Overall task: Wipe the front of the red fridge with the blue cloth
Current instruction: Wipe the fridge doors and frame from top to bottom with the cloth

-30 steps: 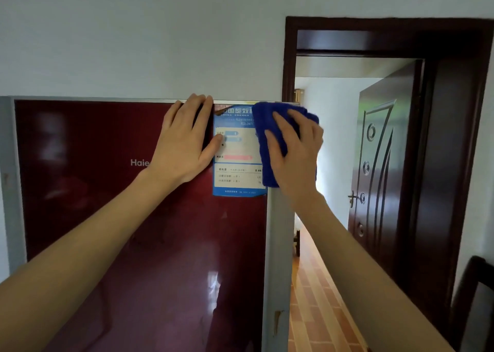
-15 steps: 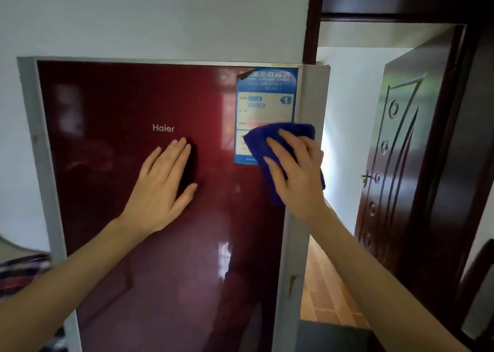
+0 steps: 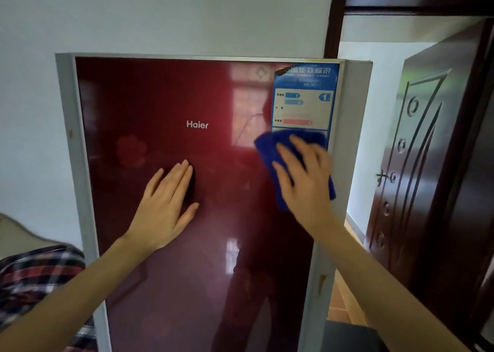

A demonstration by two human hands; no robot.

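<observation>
The fridge (image 3: 160, 97) front is lying free toward 9 and 6 o'clock of the cloth (image 3: 267, 148), sitting by the grey 3 o'clock edge under the label (image 3: 304, 102). The right hand (image 3: 304, 180) is pressing it, fingers spread flat; the left hand (image 3: 163, 207) is resting flat mid-door

From where I stand there is one fridge (image 3: 149, 97), one cloth (image 3: 270, 148), one label (image 3: 304, 97), one logo (image 3: 197, 124), one door (image 3: 427, 164), one door handle (image 3: 382, 176), one piece of plaid fabric (image 3: 34, 274), and two hands, a left hand (image 3: 163, 207) and a right hand (image 3: 304, 180).
</observation>
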